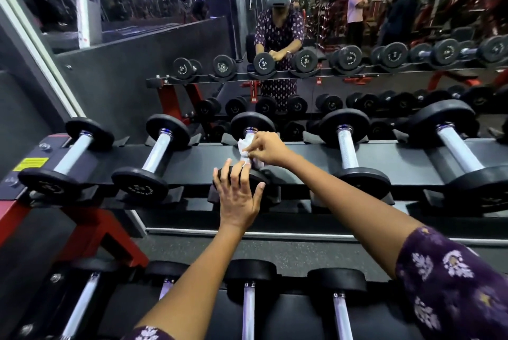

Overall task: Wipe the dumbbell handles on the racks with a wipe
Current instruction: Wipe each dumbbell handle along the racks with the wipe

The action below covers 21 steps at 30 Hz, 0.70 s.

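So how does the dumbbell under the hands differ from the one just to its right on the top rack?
The middle dumbbell has a white wipe round its handle, held by the right hand; the right neighbour has a bare handle. The left hand rests on the middle one's near end; the neighbour is untouched. Both lie in cradles with black ends.

No text legible: raised lettering on the near dumbbell end plates (140, 188) is unreadable; left of them, the rack's yellow label (30, 164) is blurred
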Tool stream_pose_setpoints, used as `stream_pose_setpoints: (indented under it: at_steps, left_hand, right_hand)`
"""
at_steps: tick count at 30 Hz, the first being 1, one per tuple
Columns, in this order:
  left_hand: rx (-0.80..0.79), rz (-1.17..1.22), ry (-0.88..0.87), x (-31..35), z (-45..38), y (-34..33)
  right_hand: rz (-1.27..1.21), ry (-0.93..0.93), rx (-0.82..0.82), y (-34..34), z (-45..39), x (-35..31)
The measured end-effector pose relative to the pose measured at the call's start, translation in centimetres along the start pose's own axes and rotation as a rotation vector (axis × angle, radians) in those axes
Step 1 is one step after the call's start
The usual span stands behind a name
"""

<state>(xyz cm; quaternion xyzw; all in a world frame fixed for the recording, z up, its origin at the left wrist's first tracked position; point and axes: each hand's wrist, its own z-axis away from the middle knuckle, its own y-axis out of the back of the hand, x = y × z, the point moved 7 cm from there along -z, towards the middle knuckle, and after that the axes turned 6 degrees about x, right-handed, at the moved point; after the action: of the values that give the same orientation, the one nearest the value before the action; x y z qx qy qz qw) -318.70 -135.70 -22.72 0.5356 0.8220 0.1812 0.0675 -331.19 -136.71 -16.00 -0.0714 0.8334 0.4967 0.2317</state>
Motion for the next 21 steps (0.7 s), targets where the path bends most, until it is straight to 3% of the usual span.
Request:
stream_pose_setpoints:
  at_steps: [5, 12, 17, 21]
  left_hand:
    - [0.018, -0.016, -0.001, -0.1, -0.1, 0.2]
    - [-0.001, -0.005, -0.038, 0.1, -0.4, 0.6]
    - [-0.055, -0.023, -0.033, 0.2, -0.5, 0.5]
    - [-0.093, -0.024, -0.028, 0.1, -0.5, 0.9]
  right_hand:
    - [-0.052, -0.078, 0.063, -0.2, -1.6, 0.7]
    - [-0.148, -0.018, -0.053, -1.2, 0.9, 1.2]
    - [-0.142, -0.211, 0.138, 0.3, -1.2, 1.9]
    - [-0.154, -0.188, 0.161, -0.8, 0.3, 1.3]
